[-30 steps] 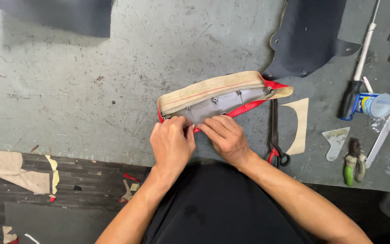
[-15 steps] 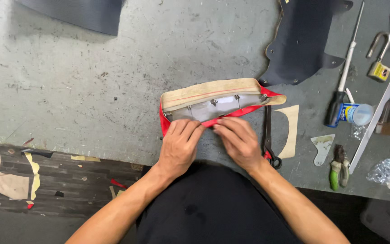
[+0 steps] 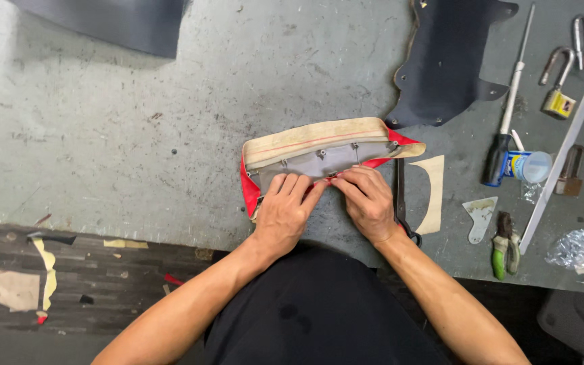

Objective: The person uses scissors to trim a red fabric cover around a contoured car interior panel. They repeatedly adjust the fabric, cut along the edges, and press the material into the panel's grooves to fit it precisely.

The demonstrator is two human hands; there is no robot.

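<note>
hands [image 3: 326, 206] hide near edge of padded strip [image 3: 319, 145]; dark sheet [image 3: 113, 20] cut off at top.

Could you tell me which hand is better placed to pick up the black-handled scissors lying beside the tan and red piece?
The right hand: the scissors lie just beside it, while the left hand presses the piece farther away.

The left half of the workbench [image 3: 103, 135] is left bare, so free passage is offered there. The far edge is blocked by dark leather sheets [image 3: 447, 61]. The right side is crowded by a screwdriver [image 3: 508, 108], padlock [image 3: 557, 101], metal ruler [image 3: 569, 135], pliers [image 3: 503, 245] and scissors [image 3: 401, 203] beside the right hand [image 3: 370, 203].
</note>
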